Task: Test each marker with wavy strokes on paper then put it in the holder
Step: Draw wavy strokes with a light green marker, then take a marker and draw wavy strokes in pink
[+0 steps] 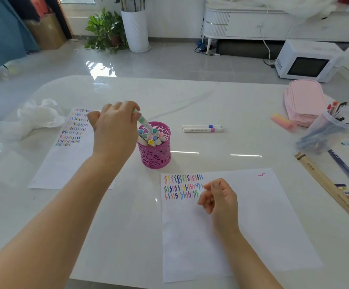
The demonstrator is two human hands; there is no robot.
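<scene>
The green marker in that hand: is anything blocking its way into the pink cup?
Nothing stands between them. The left hand holds the green marker tilted, its lower end at the mouth of the pink holder. The only crowding is the capped markers standing inside, so it likely has to slip in among them.

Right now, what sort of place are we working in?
Most likely a home living room. A white microwave sits on the tiled floor, and a leafy potted plant and a low white cabinet stand beyond the glossy table.
</scene>
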